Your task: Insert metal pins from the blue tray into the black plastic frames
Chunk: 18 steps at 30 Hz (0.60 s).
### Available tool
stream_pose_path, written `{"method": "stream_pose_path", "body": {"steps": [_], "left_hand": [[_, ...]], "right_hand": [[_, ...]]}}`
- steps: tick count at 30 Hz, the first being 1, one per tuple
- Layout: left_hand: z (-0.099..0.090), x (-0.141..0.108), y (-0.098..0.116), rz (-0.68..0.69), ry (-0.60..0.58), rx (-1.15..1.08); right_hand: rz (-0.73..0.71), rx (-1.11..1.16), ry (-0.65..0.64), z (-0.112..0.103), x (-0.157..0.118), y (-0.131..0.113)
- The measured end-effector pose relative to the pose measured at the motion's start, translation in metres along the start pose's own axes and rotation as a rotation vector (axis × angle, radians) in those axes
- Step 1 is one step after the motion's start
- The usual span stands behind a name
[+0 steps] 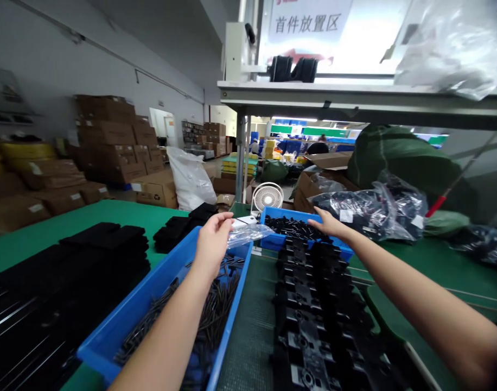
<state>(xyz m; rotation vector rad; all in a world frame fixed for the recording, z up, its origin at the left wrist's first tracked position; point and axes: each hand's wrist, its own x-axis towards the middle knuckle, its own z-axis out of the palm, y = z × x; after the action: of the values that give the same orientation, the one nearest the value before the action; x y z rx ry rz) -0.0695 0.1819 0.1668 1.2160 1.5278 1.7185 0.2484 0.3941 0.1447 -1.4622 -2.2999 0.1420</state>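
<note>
My left hand (212, 241) is closed, its fingertips pinched beside a crumpled clear plastic bag (250, 234), which they appear to grip. Beneath that arm, a long blue bin (122, 321) contains many thin dark metal pins (222, 296). Over the right edge of a second blue bin (273, 239), my right hand (329, 224) has its fingers apart and nothing visible in them. Small black pieces (293, 227) fill that farther bin. Two rows of black moulded parts (303, 326) run along the bench between my arms.
Black stacked pieces (97, 260) cover much of the green tabletop (122, 212) at left. A small white fan (268, 196) stands behind the bins. Bagged black parts (374, 209) lie at right, and a metal shelf (354, 100) crosses overhead.
</note>
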Motion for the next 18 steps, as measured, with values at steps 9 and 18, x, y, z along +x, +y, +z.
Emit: {"method": "stream_pose_path", "body": {"steps": [9,18], "left_hand": [[-0.088,-0.008,-0.093,-0.075,-0.345,0.744],[-0.093,-0.016,-0.109,-0.194,-0.698,1.023]], "right_hand": [[0.018,-0.207,-0.233,0.051,-0.058,-0.003],[0.033,-0.240,-0.325,0.050,-0.078,-0.017]]}}
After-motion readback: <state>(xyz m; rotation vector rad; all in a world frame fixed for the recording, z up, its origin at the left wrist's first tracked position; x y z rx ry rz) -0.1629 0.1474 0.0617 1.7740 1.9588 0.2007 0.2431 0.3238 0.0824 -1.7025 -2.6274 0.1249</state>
